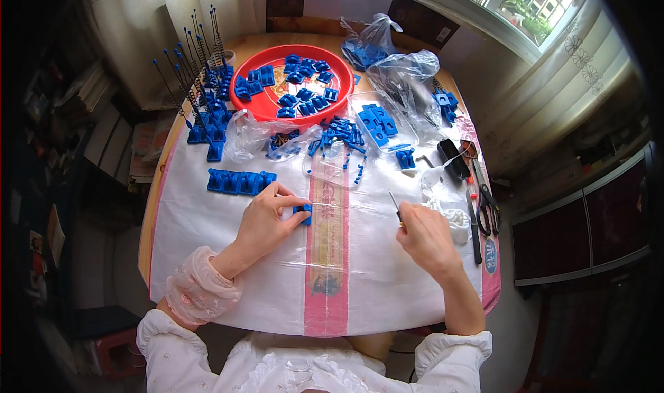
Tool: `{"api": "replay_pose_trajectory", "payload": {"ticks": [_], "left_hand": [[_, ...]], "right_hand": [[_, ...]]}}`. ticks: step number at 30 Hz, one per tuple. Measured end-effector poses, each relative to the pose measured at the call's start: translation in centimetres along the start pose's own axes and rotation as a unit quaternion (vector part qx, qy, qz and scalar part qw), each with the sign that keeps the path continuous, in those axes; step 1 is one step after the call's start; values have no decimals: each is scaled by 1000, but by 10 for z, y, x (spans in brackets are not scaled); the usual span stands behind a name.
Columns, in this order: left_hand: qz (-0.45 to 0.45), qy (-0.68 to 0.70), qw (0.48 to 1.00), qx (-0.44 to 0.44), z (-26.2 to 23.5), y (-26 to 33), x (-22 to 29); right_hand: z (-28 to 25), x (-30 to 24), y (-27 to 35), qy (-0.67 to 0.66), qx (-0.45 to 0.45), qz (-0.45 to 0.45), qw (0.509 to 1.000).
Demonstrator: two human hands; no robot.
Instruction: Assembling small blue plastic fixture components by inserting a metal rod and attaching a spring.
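Blue plastic piece (303,212) pinched in left hand (266,220) fingers on the tabletop (228,268); right hand (423,235) fingers clenched around a thin screwdriver (394,205), row of blue pieces (238,181) just beyond.

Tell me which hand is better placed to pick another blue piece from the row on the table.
Left. The left hand pinches a blue piece just below the row; the right hand holds a thin tool, farther away.

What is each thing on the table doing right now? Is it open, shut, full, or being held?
Left hand: pinching a small blue part.
Right hand: gripping a thin tool, tip up.
Red tray: holding loose blue parts.
Scissors: lying shut.
Plastic bags: open, crumpled.
Row of blue parts: lined up, untouched.
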State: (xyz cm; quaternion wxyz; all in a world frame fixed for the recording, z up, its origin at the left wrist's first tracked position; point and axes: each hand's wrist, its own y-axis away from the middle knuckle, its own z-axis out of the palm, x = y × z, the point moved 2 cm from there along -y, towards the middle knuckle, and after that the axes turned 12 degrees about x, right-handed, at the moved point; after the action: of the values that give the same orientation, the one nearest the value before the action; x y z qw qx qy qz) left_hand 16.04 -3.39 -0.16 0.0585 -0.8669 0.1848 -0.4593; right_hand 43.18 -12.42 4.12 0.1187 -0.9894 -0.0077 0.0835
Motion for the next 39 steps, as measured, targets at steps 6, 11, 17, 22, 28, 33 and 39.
{"api": "replay_pose_trajectory", "payload": {"ticks": [6,11,17,22,28,33,39], "left_hand": [[21,-12,1000,6,1,-1,-1],[44,-38,998,10,0,0,2],[86,-66,994,33,-3,0,10],[121,-27,988,88,-4,0,17],[177,51,970,157,-5,0,15],[202,96,961,164,-2,1,12],[166,103,969,149,-2,1,11]], "right_hand": [[10,14,6,49,-83,-7,995],[6,25,19,50,-79,1,996],[-24,24,35,-32,-62,81,994],[-60,36,38,-57,64,113,990],[-44,17,17,-35,67,8,997],[-1,10,-27,52,68,-60,995],[29,21,-52,101,93,-81,987]]}}
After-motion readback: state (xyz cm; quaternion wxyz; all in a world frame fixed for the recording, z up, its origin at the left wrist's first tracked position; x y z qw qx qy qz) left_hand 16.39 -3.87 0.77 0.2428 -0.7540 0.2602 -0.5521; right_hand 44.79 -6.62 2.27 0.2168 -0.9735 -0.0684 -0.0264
